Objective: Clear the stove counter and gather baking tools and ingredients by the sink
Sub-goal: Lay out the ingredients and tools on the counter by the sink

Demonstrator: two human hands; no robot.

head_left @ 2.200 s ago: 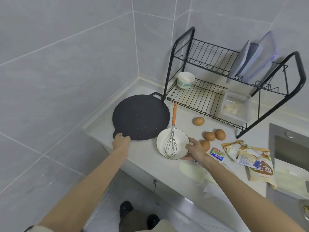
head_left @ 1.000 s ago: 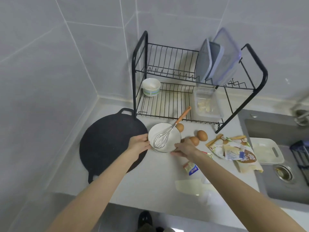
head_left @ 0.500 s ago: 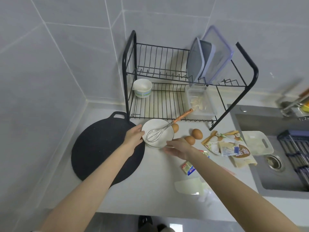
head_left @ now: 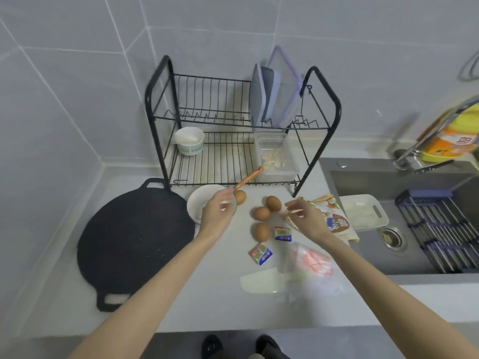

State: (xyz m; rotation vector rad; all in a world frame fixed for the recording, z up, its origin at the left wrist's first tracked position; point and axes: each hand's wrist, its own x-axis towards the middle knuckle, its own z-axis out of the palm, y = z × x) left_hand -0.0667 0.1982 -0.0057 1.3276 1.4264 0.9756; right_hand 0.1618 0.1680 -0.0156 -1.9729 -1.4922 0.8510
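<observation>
Mid-frame, the left hand (head_left: 217, 215) is hovering over the bowl (head_left: 198, 200), grip apart, probably going for the whisk (head_left: 248, 177). The right hand (head_left: 308, 217) is hanging over the packets (head_left: 338, 224), grip loose and empty.

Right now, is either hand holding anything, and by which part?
Right hand holds nothing, fingers loose above the packet. Left hand lies over the bowl at its rim; a grip cannot be told.
</observation>
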